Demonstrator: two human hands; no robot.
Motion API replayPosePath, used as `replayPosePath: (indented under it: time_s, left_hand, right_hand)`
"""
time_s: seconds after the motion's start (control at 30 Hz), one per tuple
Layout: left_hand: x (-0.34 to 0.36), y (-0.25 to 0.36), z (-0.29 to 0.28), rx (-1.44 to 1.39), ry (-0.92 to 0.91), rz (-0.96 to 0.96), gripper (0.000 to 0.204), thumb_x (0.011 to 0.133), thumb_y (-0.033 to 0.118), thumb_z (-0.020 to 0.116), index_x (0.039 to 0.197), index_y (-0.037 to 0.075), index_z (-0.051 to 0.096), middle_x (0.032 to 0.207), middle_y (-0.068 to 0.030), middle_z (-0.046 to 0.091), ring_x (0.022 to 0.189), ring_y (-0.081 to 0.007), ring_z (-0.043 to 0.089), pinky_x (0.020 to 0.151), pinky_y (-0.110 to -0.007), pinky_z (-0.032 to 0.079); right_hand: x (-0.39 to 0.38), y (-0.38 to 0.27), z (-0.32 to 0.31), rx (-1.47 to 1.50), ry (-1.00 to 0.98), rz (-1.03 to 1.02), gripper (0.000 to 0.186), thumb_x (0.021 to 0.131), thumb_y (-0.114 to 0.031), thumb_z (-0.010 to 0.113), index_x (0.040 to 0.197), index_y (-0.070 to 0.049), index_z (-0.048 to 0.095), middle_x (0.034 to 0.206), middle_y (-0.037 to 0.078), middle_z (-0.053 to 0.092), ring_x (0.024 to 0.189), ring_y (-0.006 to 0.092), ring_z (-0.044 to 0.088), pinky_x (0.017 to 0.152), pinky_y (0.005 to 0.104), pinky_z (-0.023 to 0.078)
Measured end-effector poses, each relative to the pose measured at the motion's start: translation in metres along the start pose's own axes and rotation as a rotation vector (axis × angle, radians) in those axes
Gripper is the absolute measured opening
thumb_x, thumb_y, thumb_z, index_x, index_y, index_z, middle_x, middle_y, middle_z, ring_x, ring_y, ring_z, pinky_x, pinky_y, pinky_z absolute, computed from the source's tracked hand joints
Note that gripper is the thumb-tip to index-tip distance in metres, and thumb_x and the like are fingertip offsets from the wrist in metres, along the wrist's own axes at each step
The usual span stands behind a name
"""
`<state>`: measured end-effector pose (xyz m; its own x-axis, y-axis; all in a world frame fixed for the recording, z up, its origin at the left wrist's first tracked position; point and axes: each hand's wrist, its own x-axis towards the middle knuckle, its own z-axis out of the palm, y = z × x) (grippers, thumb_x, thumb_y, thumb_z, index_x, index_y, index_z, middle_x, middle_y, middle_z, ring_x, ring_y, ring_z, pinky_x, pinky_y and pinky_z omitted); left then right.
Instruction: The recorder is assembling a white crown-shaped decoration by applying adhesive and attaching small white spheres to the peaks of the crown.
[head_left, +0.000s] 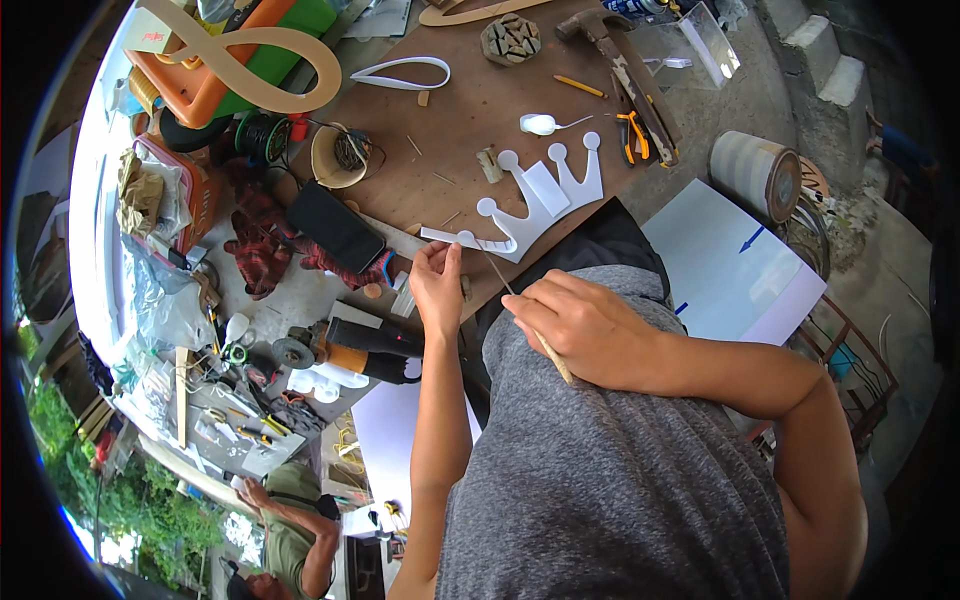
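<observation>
My left hand [437,285] pinches the lower left edge of a white crown-shaped cutout [540,200] that lies on the brown workbench [480,100]. My right hand [585,325] is closed around a thin wooden stick [520,310] whose tip points toward the crown's lower edge, close to my left fingers. A grey shirt fills the lower middle of the view.
A black phone [335,227], an angle grinder [350,350], a wire spool [263,135], a hammer [625,65], orange pliers [632,135], a pencil [578,86], a wooden infinity shape [250,50] and a white board [725,265] lie around. Another person [290,530] crouches lower left.
</observation>
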<state>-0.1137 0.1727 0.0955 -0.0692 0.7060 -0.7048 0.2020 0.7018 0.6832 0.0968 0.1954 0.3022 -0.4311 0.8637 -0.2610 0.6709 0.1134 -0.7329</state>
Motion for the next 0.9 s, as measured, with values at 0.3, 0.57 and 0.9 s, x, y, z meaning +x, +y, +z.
replayPosePath:
  time_s: [0.3,0.57,0.9]
  left_hand:
    - [0.0012,0.0029,-0.0003,0.043,-0.016,-0.001,0.038,0.098,0.022,0.075,0.115,-0.011,0.065,0.101,-0.0164,0.078,0.090,-0.0165,0.072,0.082,-0.029,0.055]
    - [0.0025,0.0023,0.0004,0.051,-0.021,-0.010,0.037,0.098,0.022,0.075,0.114,-0.011,0.065,0.100,-0.0163,0.078,0.089,-0.0164,0.072,0.082,-0.029,0.055]
    - [0.0023,0.0013,0.0004,0.064,-0.015,-0.013,0.037,0.098,0.023,0.076,0.112,-0.010,0.066,0.099,-0.0172,0.078,0.089,-0.0174,0.072,0.081,-0.030,0.056]
  right_hand:
    - [0.0022,-0.0012,0.0039,-0.017,0.005,0.000,0.031,0.087,-0.006,0.068,0.115,0.009,0.068,0.091,0.014,0.064,0.089,0.0269,0.065,0.078,0.0359,0.057]
    - [0.0047,-0.0036,0.0045,-0.031,-0.001,0.006,0.030,0.088,-0.007,0.067,0.114,0.009,0.069,0.091,0.013,0.064,0.089,0.0257,0.064,0.080,0.0345,0.056]
    - [0.0068,-0.0049,0.0064,-0.001,-0.032,0.030,0.030,0.088,-0.008,0.074,0.113,0.008,0.069,0.094,0.015,0.067,0.089,0.0285,0.066,0.078,0.0379,0.057]
